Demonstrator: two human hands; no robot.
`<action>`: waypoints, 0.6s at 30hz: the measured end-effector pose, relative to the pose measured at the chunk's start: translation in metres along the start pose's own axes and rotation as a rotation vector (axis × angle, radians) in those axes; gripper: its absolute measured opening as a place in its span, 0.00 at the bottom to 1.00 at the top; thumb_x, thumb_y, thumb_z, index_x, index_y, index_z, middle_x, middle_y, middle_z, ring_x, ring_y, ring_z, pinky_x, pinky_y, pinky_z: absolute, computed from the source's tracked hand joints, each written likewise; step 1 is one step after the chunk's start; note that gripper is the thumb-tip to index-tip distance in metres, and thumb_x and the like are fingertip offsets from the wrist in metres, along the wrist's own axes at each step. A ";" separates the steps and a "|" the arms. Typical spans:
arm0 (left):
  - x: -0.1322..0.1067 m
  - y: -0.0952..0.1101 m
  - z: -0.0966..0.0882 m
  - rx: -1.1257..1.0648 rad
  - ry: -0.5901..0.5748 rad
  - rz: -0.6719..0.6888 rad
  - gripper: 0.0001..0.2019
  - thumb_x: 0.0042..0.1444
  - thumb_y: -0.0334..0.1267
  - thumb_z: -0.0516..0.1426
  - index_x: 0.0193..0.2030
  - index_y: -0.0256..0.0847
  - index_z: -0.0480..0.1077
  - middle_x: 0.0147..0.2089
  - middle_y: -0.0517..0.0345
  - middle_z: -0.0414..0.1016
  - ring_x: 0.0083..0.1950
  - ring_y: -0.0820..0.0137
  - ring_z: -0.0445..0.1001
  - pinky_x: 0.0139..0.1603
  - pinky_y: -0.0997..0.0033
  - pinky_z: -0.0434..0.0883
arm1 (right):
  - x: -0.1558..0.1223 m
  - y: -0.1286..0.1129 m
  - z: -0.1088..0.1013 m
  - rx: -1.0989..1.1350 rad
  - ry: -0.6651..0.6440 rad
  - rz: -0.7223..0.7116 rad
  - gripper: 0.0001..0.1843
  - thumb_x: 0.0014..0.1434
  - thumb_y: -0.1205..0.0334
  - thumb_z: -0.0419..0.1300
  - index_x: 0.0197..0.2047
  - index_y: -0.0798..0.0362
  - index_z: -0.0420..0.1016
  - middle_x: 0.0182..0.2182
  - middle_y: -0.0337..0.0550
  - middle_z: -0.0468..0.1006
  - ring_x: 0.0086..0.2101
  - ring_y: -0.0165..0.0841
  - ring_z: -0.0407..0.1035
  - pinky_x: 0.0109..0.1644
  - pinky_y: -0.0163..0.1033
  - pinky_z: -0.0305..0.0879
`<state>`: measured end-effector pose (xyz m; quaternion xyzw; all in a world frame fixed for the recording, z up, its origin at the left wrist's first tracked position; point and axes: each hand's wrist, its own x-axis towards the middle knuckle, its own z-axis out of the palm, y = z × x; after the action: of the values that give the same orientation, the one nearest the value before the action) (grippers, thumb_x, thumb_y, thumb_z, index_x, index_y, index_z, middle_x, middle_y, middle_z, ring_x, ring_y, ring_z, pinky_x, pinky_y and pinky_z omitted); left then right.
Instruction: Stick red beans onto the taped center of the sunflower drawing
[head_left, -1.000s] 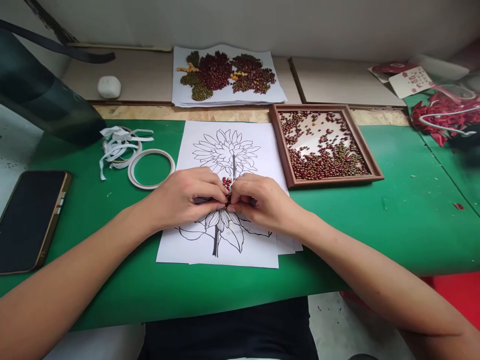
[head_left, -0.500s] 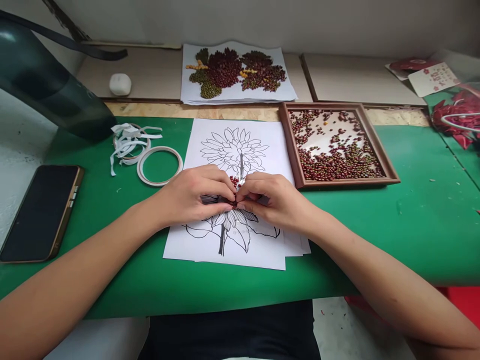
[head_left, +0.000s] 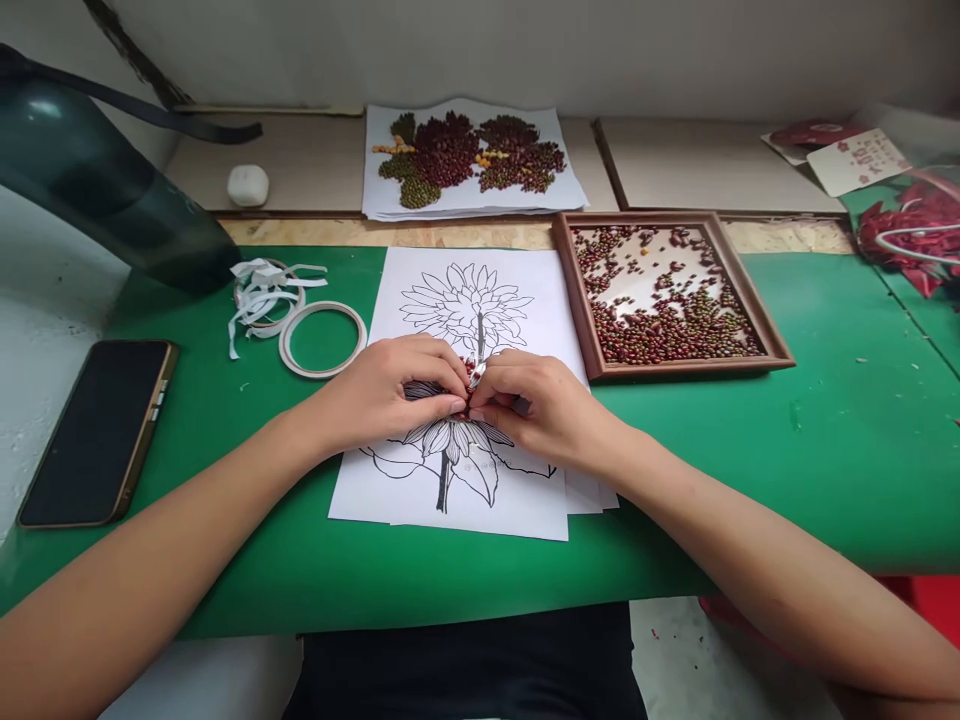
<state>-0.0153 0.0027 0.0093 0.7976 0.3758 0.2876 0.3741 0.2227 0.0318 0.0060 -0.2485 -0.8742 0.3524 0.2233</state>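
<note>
Still left hand [head_left: 382, 392] and right hand [head_left: 541, 402] fingertip-to-fingertip over flower drawing [head_left: 466, 300]

A white paper sheet printed with a black line drawing of two blooms on one stem [head_left: 409, 300] lies flat and lengthwise on the green desk [head_left: 750, 450], topping a thin stack of paper. A small cluster of dark red beans [head_left: 471, 367], only partly in view, sits on the drawn stem between the blooms.

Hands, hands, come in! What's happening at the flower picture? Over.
Both down: left hand and right hand, fingertips meeting on the flower drawing beside red beans. Grip hidden. Bean tray apart, to the right.
</note>
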 end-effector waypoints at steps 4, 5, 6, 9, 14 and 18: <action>0.002 0.002 0.000 -0.018 -0.022 -0.042 0.03 0.63 0.33 0.64 0.40 0.44 0.81 0.46 0.56 0.81 0.50 0.68 0.78 0.53 0.65 0.75 | 0.000 0.000 0.001 -0.007 0.001 0.000 0.10 0.60 0.78 0.61 0.34 0.55 0.79 0.28 0.39 0.75 0.31 0.30 0.65 0.38 0.37 0.61; 0.003 0.003 0.000 -0.018 -0.028 -0.050 0.03 0.64 0.33 0.64 0.40 0.43 0.81 0.46 0.56 0.81 0.50 0.68 0.78 0.53 0.65 0.75 | -0.001 0.000 0.001 -0.008 0.002 0.001 0.10 0.60 0.78 0.61 0.34 0.55 0.79 0.28 0.38 0.75 0.31 0.30 0.65 0.38 0.37 0.61; 0.003 0.004 0.001 -0.015 -0.033 -0.052 0.03 0.64 0.33 0.63 0.40 0.43 0.81 0.46 0.56 0.80 0.50 0.67 0.78 0.53 0.64 0.75 | -0.001 0.000 0.001 -0.010 0.002 0.003 0.10 0.60 0.78 0.60 0.34 0.54 0.79 0.28 0.38 0.74 0.31 0.31 0.65 0.38 0.37 0.61; 0.003 0.005 0.001 0.003 -0.045 -0.039 0.04 0.64 0.32 0.62 0.40 0.42 0.79 0.45 0.55 0.80 0.50 0.67 0.77 0.52 0.63 0.74 | -0.002 0.001 0.002 -0.011 0.006 0.015 0.10 0.60 0.77 0.60 0.34 0.54 0.79 0.28 0.38 0.74 0.31 0.31 0.65 0.38 0.37 0.61; 0.005 0.006 0.002 0.006 -0.053 -0.036 0.04 0.64 0.31 0.62 0.38 0.42 0.78 0.44 0.56 0.80 0.49 0.67 0.77 0.52 0.63 0.74 | -0.002 0.000 0.003 -0.007 0.004 0.034 0.10 0.59 0.77 0.60 0.33 0.54 0.78 0.27 0.38 0.73 0.32 0.31 0.65 0.38 0.37 0.60; 0.005 0.004 0.001 -0.028 -0.055 -0.061 0.04 0.63 0.31 0.62 0.38 0.42 0.79 0.44 0.56 0.79 0.49 0.67 0.76 0.52 0.63 0.73 | -0.001 -0.001 0.003 -0.012 -0.002 0.057 0.09 0.59 0.76 0.61 0.33 0.54 0.78 0.28 0.37 0.73 0.32 0.30 0.64 0.38 0.37 0.60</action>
<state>-0.0099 0.0041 0.0130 0.7881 0.3853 0.2591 0.4040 0.2215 0.0293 0.0043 -0.2743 -0.8690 0.3539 0.2107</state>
